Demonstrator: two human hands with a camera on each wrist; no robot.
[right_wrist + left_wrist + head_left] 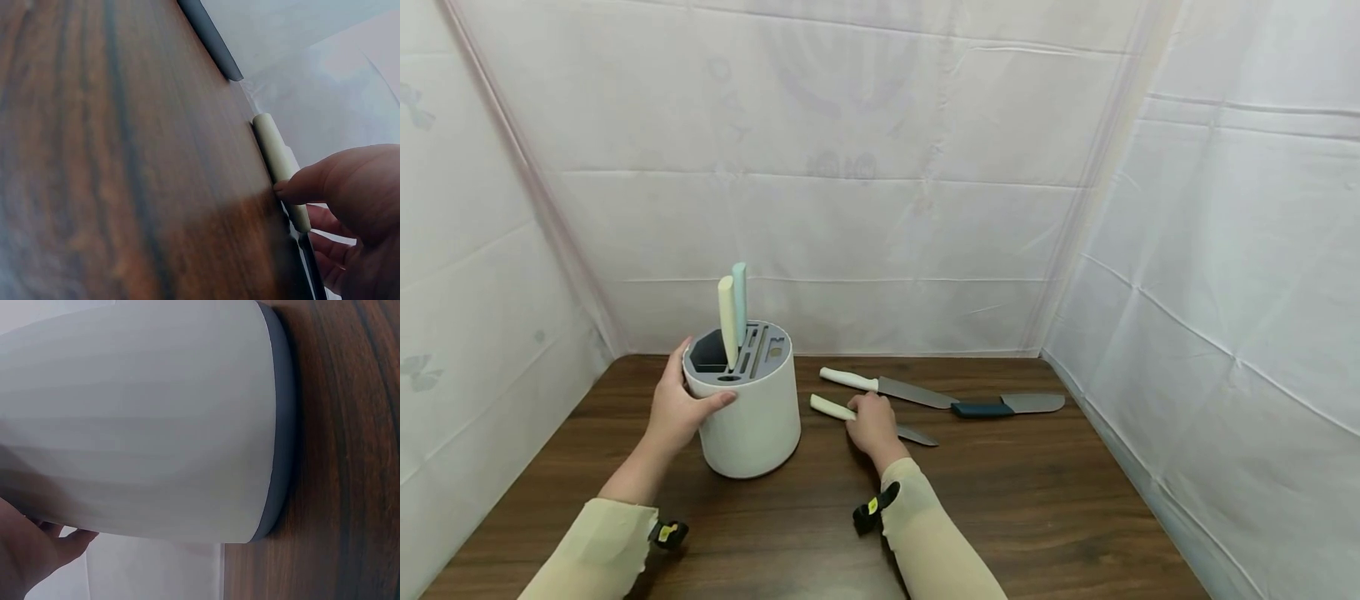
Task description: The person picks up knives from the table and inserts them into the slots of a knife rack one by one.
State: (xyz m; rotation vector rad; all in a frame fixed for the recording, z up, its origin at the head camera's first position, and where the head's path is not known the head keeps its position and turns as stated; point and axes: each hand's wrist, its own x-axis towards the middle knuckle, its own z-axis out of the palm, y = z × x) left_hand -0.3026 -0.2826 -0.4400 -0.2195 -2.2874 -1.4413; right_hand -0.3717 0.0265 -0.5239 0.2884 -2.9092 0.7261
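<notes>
A white, round knife block [748, 425] with a grey slotted top stands at the left of the table. My left hand [679, 410] holds its upper side, thumb in front and fingers round the far left. Two knives stand in its top, one with a pale yellow handle [727, 321], one with a light blue handle [740, 300]. To the right, my right hand [874, 423] pinches the pale yellow handle of a knife [272, 147] lying on the table; the hand covers part of the handle in the head view.
Behind the right hand lies a white-handled knife [850, 379], its blade tip near a dark blue-handled knife [983, 410] with a broad blade. White sheeting [880, 233] encloses the wooden table [790, 533] at the back and both sides.
</notes>
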